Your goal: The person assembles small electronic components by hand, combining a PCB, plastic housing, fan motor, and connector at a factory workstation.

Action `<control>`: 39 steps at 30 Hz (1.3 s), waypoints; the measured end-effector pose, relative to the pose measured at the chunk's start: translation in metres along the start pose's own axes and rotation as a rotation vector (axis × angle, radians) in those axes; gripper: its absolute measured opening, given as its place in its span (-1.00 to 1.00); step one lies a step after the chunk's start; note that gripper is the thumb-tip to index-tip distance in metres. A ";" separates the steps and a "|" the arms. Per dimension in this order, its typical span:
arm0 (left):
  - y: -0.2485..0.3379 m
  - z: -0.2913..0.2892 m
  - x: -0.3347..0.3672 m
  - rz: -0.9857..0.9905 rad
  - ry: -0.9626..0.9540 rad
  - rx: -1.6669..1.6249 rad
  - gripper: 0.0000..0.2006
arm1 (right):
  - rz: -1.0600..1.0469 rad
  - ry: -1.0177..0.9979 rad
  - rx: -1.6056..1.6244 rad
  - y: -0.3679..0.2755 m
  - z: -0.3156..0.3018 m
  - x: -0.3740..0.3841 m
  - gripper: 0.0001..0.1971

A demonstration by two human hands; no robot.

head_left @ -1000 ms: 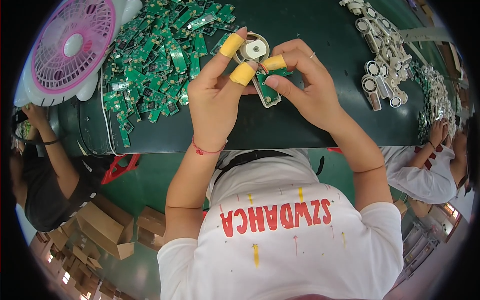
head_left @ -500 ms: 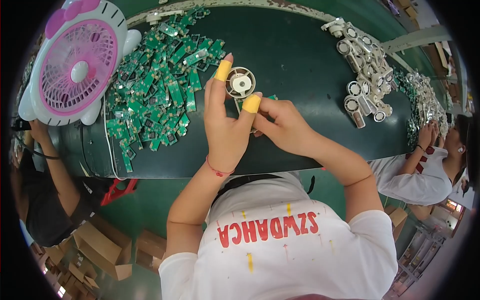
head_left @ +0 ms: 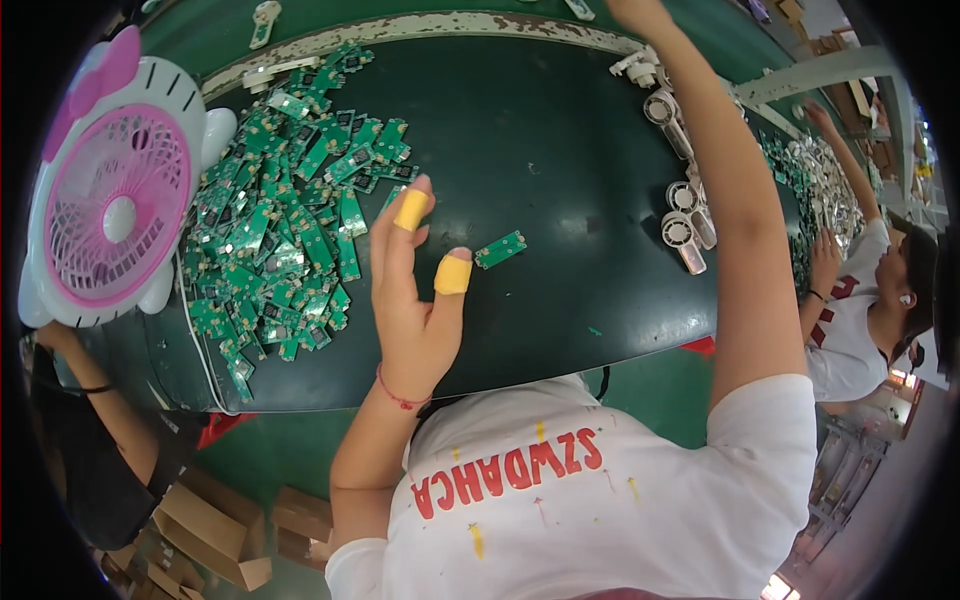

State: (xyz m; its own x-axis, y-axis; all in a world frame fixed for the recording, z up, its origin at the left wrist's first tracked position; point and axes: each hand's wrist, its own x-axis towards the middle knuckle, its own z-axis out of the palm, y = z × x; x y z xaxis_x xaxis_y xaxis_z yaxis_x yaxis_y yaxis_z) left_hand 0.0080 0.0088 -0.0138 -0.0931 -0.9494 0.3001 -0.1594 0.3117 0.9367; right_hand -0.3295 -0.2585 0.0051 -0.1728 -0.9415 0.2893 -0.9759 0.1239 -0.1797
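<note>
A single green circuit board [head_left: 500,249] lies flat on the dark table [head_left: 570,310], nearer the near edge than the far one and left of the midpoint between the side edges. The left hand [head_left: 412,325] is just beside it, yellow wraps on thumb and forefinger, those two spread wide with nothing visible between them; whether the hand touches the surface cannot be told. The right hand [head_left: 640,14] is past the far edge, cut off by the view, so its grip cannot be told. The board looks light and stiff, probably brittle at its small soldered parts and a little slick on its face; it is best pinched by its two long edges, away from the components, or tipped up from one short end. Toward the left edge lies a heap of similar boards [head_left: 290,240], loose and overlapping; toward the right edge lie pale casings [head_left: 684,230] with round, spoked heads. As for containers, an open cardboard box [head_left: 215,530] and a second box [head_left: 300,522] sit on the floor below the near left corner, their contents too indistinct to make out.
</note>
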 end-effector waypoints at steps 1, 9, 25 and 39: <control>0.004 -0.005 -0.001 0.021 0.020 0.055 -0.63 | -0.099 -0.094 -0.072 -0.011 -0.025 -0.011 -0.60; 0.004 0.004 -0.018 0.165 -0.584 0.528 -0.67 | -0.164 -0.327 -0.391 0.019 -0.056 -0.151 -0.58; 0.008 0.007 -0.028 -0.128 0.020 -0.287 -0.49 | -0.568 -0.325 0.814 -0.124 -0.071 -0.287 -0.65; 0.006 -0.050 -0.027 0.439 -0.555 0.235 -0.77 | -0.695 -0.831 0.532 -0.121 -0.083 -0.286 -0.72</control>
State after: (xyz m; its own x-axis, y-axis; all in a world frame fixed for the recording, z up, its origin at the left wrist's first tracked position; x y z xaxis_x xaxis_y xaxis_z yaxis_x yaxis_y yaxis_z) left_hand 0.0582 0.0349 -0.0071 -0.6694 -0.5953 0.4445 -0.1934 0.7173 0.6694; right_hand -0.1733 0.0219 0.0225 0.6968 -0.6941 -0.1807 -0.6158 -0.4498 -0.6469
